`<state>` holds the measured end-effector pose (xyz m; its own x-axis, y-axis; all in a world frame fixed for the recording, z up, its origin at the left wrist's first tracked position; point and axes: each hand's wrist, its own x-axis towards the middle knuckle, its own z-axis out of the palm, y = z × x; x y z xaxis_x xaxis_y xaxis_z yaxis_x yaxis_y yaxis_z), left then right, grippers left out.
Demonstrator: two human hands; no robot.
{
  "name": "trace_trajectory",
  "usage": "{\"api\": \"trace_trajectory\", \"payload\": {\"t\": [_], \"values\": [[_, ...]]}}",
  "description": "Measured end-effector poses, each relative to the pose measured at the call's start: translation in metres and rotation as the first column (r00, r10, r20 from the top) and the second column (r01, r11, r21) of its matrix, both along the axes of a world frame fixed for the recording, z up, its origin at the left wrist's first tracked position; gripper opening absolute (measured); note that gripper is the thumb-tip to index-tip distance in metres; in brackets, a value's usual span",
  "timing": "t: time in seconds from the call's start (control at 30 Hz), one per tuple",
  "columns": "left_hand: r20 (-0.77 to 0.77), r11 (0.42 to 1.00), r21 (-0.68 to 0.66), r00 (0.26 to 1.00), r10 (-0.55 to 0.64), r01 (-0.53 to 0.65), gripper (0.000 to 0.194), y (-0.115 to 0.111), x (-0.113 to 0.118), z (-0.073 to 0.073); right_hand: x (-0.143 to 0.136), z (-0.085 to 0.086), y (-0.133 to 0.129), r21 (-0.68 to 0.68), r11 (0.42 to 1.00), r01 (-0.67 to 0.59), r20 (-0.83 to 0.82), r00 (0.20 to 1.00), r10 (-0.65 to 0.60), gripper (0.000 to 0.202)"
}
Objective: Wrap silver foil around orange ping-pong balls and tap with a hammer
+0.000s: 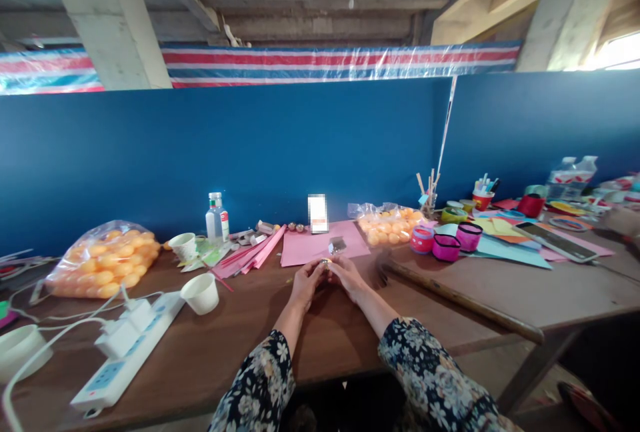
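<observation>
My left hand [306, 283] and my right hand [349, 277] meet over the brown table [330, 345], fingertips pinched together on a small shiny thing [325, 263]. What it is cannot be made out, as the fingers cover most of it. Just beyond the hands lies a pink paper sheet [300, 251], with a small clear and silvery packet [337, 244] on it. Two small round brown balls [296, 227] sit at the sheet's back edge, left of an upright white card [319, 213] that is partly blurred.
Left: a bag of orange balls [107, 262], a white cup [200, 293], a power strip [127, 352] with cables, and small bottles [217, 219]. Right: a wooden-handled tool [465, 302], another ball bag [393, 227], pink rings [446, 247] and a phone [556, 242]. A blue partition [320, 132] stands behind.
</observation>
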<state>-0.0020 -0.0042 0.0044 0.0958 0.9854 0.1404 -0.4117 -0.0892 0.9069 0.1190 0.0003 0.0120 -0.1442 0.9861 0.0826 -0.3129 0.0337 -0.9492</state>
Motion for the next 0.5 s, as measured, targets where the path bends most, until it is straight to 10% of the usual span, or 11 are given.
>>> {"api": "trace_trajectory", "payload": {"t": [0.5], "values": [[0.03, 1.0, 0.003, 1.0, -0.007, 0.007, 0.036, -0.0014, -0.0002, 0.0017, -0.0014, -0.0001, 0.0001, 0.012, 0.999, 0.033, 0.03, 0.999, -0.034, 0.032]]}}
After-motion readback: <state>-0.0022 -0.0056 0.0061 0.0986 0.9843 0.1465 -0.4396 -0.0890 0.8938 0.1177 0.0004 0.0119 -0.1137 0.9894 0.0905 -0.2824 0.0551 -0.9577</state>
